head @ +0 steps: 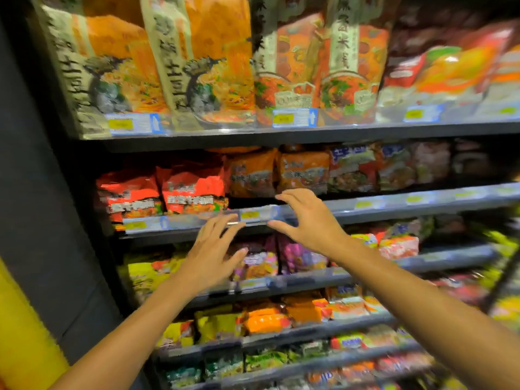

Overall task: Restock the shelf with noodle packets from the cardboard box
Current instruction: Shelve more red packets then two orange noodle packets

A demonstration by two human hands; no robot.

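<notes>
Hands: left hand (209, 258) and right hand (305, 219), both empty, fingers spread, raised before the shelf (394, 208) edge.
Shelf: red packets (163, 192) at left, orange packets (278, 171) behind.
Focus: blurred.

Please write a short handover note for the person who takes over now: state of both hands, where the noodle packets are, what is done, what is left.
Left hand: open, holds nothing, fingers spread just below the second shelf's edge.
Right hand: open, holds nothing, fingers arched at that edge, by a yellow price tag.
Red noodle packets stand at the left of this shelf, orange packets further back; there is a dark gap in front of the orange ones.
Cardboard box: not in view.
Done: cannot tell.
Left: probably fetch packets and fill the gap.
</notes>
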